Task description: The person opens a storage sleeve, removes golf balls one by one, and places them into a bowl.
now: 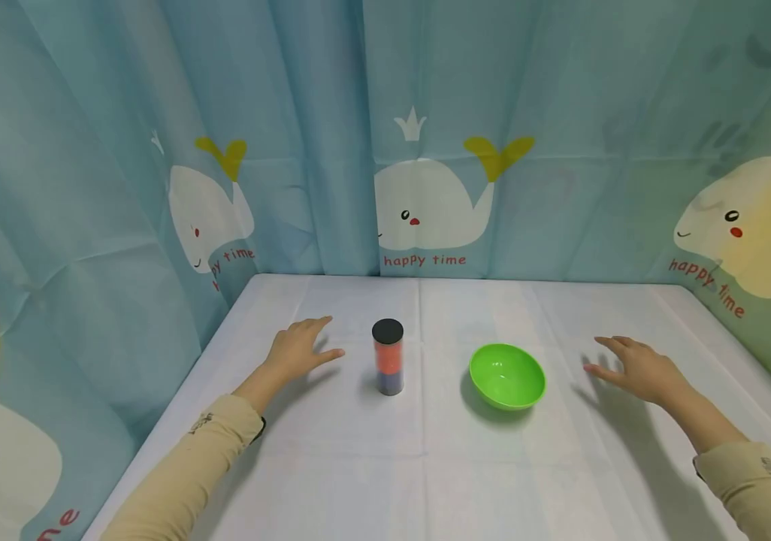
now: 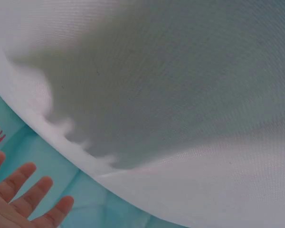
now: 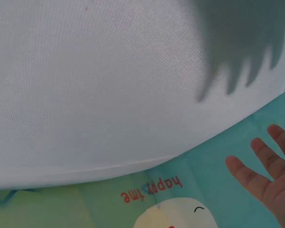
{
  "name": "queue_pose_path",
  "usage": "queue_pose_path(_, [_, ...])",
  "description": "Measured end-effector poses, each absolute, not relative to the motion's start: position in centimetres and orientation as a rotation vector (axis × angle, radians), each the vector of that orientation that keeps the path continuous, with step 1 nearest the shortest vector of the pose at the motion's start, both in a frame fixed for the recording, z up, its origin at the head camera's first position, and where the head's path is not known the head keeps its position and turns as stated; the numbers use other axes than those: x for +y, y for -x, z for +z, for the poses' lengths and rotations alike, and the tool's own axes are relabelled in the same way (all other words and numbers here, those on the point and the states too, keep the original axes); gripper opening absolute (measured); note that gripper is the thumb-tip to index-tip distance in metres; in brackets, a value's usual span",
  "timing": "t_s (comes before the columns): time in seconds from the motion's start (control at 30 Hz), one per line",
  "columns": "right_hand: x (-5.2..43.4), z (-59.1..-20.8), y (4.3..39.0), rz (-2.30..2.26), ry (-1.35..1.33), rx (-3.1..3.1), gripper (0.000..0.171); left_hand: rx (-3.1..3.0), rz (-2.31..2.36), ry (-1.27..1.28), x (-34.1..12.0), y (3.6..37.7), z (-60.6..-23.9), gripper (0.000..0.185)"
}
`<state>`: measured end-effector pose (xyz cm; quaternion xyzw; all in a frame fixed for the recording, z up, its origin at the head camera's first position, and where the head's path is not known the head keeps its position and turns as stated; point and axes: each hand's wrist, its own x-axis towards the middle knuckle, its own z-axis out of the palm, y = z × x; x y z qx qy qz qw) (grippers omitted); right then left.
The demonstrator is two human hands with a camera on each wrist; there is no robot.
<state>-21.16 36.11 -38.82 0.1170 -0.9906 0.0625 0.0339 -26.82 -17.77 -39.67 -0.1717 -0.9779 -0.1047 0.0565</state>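
A clear cylindrical container [image 1: 388, 359] with a black lid stands upright near the middle of the table, its contents orange-red above and bluish-grey below. To its right sits a bright green bowl [image 1: 507, 377]; nothing shows inside it. My left hand [image 1: 296, 350] hovers left of the container, apart from it, fingers extended and thumb spread. On the other side, my right hand [image 1: 642, 368] is held above the cloth to the right of the bowl, not touching it. Both wrist views show spread fingers holding nothing, the left hand [image 2: 26, 202] and the right hand [image 3: 275, 175].
A white cloth [image 1: 358, 481] covers the table, with hand shadows falling on it. Blue-green curtains [image 1: 331, 218] printed with white whales and "happy time" hang along the back and both sides, close to the table's edges.
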Motion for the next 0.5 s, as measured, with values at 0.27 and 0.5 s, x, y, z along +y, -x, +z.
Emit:
queue_pose_path(0.27, [36.10, -38.44, 21.28, 0.191, -0.342, -3.081, 0.067, -2.976, -0.274, 0.514, -17.81, 26.92, -39.67, 0.067])
queue_pose_path(0.5, [36.13, -38.54, 21.31, 0.229, -0.354, -3.064, 0.058, -2.994, -0.286, 0.503, -17.67, 26.72, -39.44, 0.055])
